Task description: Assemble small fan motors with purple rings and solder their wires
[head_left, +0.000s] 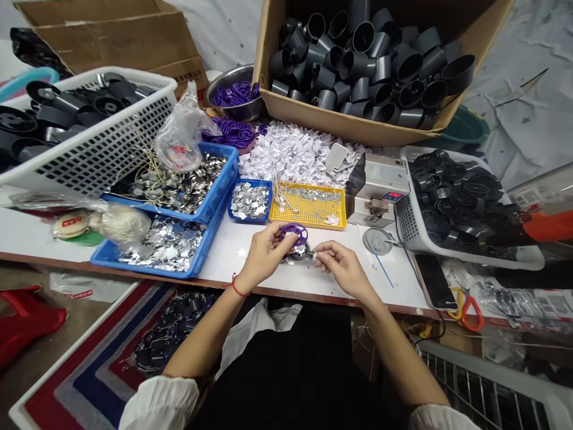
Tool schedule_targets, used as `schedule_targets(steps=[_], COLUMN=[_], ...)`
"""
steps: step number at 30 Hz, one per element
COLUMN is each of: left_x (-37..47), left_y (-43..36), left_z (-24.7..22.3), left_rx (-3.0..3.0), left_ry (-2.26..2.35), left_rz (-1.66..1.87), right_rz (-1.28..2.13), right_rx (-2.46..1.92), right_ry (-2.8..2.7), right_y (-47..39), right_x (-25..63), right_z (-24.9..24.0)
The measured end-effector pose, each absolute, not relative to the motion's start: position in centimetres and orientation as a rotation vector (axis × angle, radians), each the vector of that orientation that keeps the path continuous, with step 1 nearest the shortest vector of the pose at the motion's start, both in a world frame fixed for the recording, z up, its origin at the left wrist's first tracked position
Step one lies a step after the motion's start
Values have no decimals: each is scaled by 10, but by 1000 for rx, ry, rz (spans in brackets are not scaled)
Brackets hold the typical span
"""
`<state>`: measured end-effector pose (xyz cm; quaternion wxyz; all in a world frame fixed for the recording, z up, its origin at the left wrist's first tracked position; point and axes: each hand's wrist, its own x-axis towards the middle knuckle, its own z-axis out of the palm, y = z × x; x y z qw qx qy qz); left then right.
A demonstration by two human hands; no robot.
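Near the table's front edge, my left hand pinches a purple spoked ring between thumb and fingers. Just below the ring lies a round metallic part, partly hidden by the fingers. To its right, my right hand is closed, thumb against fingers, at a thin piece beside the metallic part; what it grips is too small to name. Behind the hands stand a yellow tray with small metal pieces and a small blue tray with square metal pieces.
A cardboard box of dark cups stands behind white paper pieces. At right are a metal device, a white basket, a phone and scissors. Stacked blue trays and another white basket are at left.
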<state>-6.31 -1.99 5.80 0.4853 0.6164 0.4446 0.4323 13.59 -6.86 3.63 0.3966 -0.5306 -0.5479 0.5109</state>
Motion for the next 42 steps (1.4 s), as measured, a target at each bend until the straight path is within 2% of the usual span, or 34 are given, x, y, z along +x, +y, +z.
schedule_targets(steps=[3, 7, 10, 20, 28, 35, 42], left_x=[-60, -61, -66, -70, -72, -76, -68], left_y=[-4, 8, 10, 6, -5, -18, -22], left_z=[61, 53, 44, 27, 24, 9, 5], left_rx=[1723, 1840, 1857, 1905, 1944, 1978, 2023], left_ry=[1139, 1170, 1212, 1269, 1372, 1490, 1418], left_rz=[1113, 1137, 1170, 1122, 1052, 1102, 1175], right_rz=[1423, 1208, 1171, 1053, 863, 921, 973], right_rx=[-1330, -1373, -1362, -1457, -1304, -1273, -1294], right_ry=[-1517, -1768, -1765, -1812, -2073, -1998, -2020], right_y=[-40, -8, 1, -2, 7, -5, -17], right_x=[142, 138, 131, 132, 139, 144, 146], right_z=[35, 27, 14, -9, -11, -18, -8])
